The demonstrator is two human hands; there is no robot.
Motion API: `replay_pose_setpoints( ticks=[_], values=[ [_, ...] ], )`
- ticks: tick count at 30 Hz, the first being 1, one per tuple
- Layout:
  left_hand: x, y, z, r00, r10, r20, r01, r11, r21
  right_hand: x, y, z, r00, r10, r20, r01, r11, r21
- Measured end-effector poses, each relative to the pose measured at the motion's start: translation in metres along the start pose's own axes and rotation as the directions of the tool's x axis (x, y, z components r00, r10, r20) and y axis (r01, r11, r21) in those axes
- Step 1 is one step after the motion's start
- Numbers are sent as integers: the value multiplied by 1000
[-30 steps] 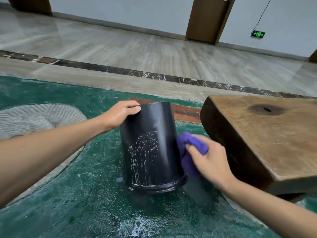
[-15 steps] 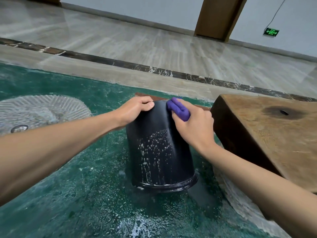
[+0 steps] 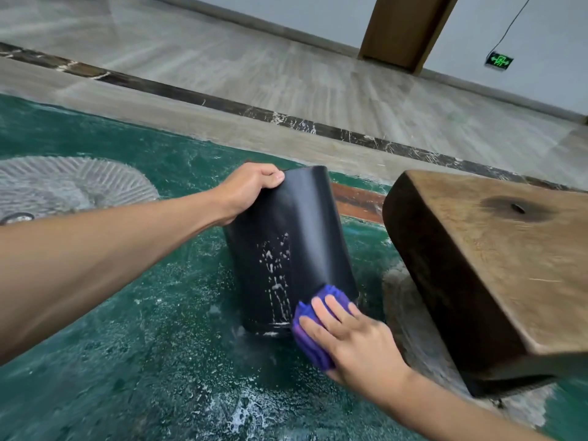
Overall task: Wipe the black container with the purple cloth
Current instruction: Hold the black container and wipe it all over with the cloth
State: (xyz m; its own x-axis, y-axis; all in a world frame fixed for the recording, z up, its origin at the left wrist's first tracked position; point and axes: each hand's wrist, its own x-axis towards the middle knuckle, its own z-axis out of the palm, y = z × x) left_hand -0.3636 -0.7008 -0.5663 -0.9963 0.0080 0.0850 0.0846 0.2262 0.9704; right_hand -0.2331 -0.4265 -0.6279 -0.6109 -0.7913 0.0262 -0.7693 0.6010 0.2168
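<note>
The black container (image 3: 296,237) stands upside down on the wet green floor (image 3: 127,361), leaning slightly to the left, with white foam streaks down its near side. My left hand (image 3: 248,189) grips its top edge at the upper left. My right hand (image 3: 350,338) presses the purple cloth (image 3: 310,329) flat against the container's lower right side, near the bottom rim. Part of the cloth is hidden under my fingers.
A thick wooden stool (image 3: 490,265) stands close on the right of the container. A round ridged grey drain cover (image 3: 63,189) lies in the floor at the left. Beyond the green area runs a grey stone floor with a dark marble strip (image 3: 286,119).
My right hand with the purple cloth has slid from the container's top edge down its right side to the bottom rim. My left hand kept its grip on the top.
</note>
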Motion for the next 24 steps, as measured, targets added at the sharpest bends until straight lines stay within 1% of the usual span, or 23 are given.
replay_pose_setpoints(
  ticks=[2, 3, 4, 5, 6, 7, 8, 10, 11, 13, 14, 16, 17, 18, 20, 24],
  values=[
    [-6, 6, 6, 999, 14, 37, -15, 1000, 14, -10, -4, -5, 998, 9, -61, -3, 995, 105],
    [-7, 9, 9, 998, 17, 59, -19, 999, 39, -12, -5, -10, 996, 42, -80, -29, 987, 156],
    [-8, 11, 11, 997, 19, 78, -24, 998, 63, -12, -5, -16, 991, 101, -89, -80, 974, 213],
    [-9, 12, 12, 995, 21, 94, -28, 997, 78, -10, -4, -24, 978, 190, -87, -158, 946, 283],
    [-11, 12, 10, 994, 20, 104, -28, 996, 82, -8, -1, -30, 954, 290, -76, -244, 899, 363],
    [-14, 12, 7, 993, 19, 115, -27, 997, 70, -7, 3, -36, 919, 387, -69, -318, 835, 449],
    [-18, 9, 1, 991, 28, 134, -36, 997, 62, -4, 9, -41, 872, 480, -97, -366, 770, 522],
    [-27, 1, -11, 982, 44, 184, -70, 988, 138, 8, 27, -52, 754, 632, -179, -407, 663, 629],
    [-32, -3, -15, 975, 51, 214, -93, 977, 191, 17, 38, -56, 689, 699, -192, -424, 604, 675],
    [-37, -10, -15, 963, 66, 261, -129, 964, 232, 37, 57, -62, 571, 809, -140, -466, 460, 756],
    [-38, -11, -11, 960, 74, 269, -140, 962, 235, 47, 65, -63, 530, 843, -89, -481, 385, 787],
    [-36, -9, -3, 965, 58, 255, -120, 965, 234, 63, 72, -63, 481, 877, -2, -485, 267, 833],
    [-34, -9, 0, 970, 46, 239, -102, 969, 227, 68, 73, -64, 472, 882, 11, -472, 241, 848],
    [-32, -9, 2, 974, 38, 223, -87, 972, 217, 73, 73, -65, 470, 883, 6, -457, 237, 857],
    [-27, -10, 5, 981, 26, 194, -66, 978, 198, 82, 72, -68, 488, 872, -42, -447, 291, 846],
    [-21, -9, 11, 987, -13, 163, -12, 989, 149, 98, 61, -70, 565, 800, -204, -463, 512, 724]
  ],
)
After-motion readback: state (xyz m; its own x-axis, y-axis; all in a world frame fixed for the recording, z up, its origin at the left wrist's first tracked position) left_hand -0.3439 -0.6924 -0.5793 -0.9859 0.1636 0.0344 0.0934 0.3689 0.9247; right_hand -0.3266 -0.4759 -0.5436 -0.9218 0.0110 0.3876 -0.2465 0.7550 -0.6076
